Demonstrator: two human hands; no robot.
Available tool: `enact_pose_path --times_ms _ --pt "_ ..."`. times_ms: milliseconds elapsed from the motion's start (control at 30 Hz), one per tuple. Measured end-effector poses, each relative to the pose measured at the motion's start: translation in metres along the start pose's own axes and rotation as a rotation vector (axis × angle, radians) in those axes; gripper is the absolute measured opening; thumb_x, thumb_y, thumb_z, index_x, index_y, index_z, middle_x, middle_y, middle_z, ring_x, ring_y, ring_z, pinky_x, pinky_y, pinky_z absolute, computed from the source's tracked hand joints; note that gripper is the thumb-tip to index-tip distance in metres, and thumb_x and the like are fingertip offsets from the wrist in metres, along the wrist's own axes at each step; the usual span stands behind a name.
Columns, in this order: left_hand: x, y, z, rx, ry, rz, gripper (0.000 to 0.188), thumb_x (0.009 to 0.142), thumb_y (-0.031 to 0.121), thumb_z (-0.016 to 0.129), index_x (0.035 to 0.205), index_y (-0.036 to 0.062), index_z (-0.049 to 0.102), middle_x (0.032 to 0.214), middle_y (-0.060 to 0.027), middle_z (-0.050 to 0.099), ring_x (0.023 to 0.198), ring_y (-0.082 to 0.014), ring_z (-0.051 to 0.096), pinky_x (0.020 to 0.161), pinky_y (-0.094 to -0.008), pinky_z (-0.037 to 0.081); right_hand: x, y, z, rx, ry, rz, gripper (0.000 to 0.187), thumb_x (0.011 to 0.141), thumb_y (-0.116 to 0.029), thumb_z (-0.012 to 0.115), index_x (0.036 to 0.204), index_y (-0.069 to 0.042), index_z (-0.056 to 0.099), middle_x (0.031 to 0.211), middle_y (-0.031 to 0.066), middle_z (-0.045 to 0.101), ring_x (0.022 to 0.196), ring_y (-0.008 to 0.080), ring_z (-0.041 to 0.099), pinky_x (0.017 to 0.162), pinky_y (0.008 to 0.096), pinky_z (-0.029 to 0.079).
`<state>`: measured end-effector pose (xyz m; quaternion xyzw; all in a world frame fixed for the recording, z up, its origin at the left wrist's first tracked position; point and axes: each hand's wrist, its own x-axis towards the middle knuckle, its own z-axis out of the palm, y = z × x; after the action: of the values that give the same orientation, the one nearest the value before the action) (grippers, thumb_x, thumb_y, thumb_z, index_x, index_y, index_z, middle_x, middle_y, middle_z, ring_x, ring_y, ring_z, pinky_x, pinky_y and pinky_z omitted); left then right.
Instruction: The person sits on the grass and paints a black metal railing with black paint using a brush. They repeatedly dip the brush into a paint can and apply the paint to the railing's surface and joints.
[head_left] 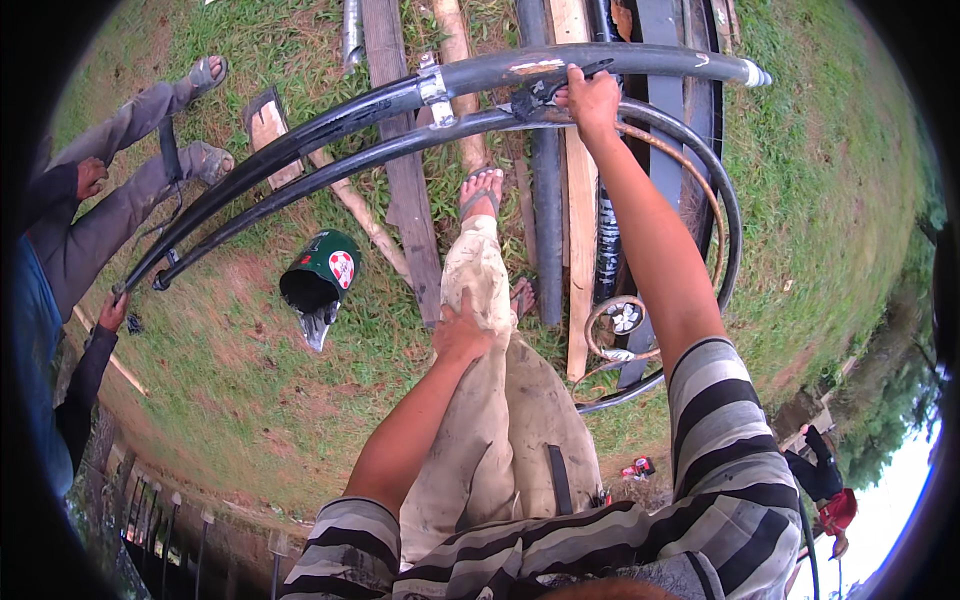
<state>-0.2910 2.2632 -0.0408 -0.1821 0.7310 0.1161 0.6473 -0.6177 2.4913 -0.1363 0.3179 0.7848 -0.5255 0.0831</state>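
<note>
My right hand point(592, 100) is closed around a dark, paint-caked brush point(535, 98), its handle tip poking out past my fingers. The brush lies against two long curved metal tubes, between the thick black upper tube point(480, 72) and the thinner lower tube point(400, 143). A bare silvery bracket point(434, 90) joins the tubes left of my hand. On the upper tube, a pale scraped patch shows just above the brush. My left hand point(463, 330) rests on my knee, fingers spread, with nothing in it.
A dark green bucket point(338, 262) lies tipped on the grass. Under the tubes run wooden planks point(405, 180) and a dark pipe point(546, 220). A rusty scroll point(600, 325) curls at right. At left, a co-worker's hand point(113, 312) holds the tube ends. Another person point(825, 490) stands far right.
</note>
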Motion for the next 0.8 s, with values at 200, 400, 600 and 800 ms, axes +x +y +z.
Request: enact_pose_path --times_ms 200,400,600,800 --pt "0.004 0.006 -0.016 -0.042 -0.018 0.016 0.113 0.083 0.043 0.08 0.17 0.0259 0.01 0.159 -0.027 0.036 0.138 -0.0506 0.051 0.109 -0.0543 0.049 0.042 0.023 0.044 -0.328 0.006 0.014 0.043 0.097 -0.029 0.07 0.094 0.014 0.068 0.072 0.0202 0.075 0.071 0.0336 0.078 0.072 0.0411 0.062" --pt "0.01 -0.002 -0.023 0.012 -0.037 -0.039 0.112 0.086 0.052 0.079 0.17 0.0282 0.008 0.166 -0.0272 0.033 0.141 -0.0491 0.051 0.111 -0.0542 0.049 0.089 0.035 -0.023 -0.714 0.094 -0.087 0.05 0.092 -0.041 0.069 0.106 0.007 0.072 0.109 0.0347 0.072 0.111 0.0494 0.069 0.101 0.0528 0.053" --pt "0.011 0.005 -0.029 -0.006 -0.033 -0.02 0.111 0.084 0.043 0.081 0.17 0.0259 0.012 0.156 -0.0264 0.04 0.135 -0.0481 0.054 0.103 -0.0515 0.054 0.09 0.01 -0.048 -0.628 0.16 -0.102 0.045 0.094 -0.038 0.067 0.094 0.007 0.07 0.088 0.0291 0.075 0.095 0.046 0.075 0.091 0.0519 0.056" --pt "0.009 0.01 -0.039 0.027 -0.06 -0.038 0.11 0.085 0.043 0.081 0.169 0.0253 0.012 0.155 -0.0264 0.04 0.135 -0.0481 0.054 0.104 -0.052 0.053 0.044 0.023 0.056 -0.509 -0.08 -0.173 0.042 0.092 -0.033 0.069 0.094 0.008 0.069 0.097 0.0361 0.071 0.101 0.0527 0.07 0.096 0.0544 0.053"
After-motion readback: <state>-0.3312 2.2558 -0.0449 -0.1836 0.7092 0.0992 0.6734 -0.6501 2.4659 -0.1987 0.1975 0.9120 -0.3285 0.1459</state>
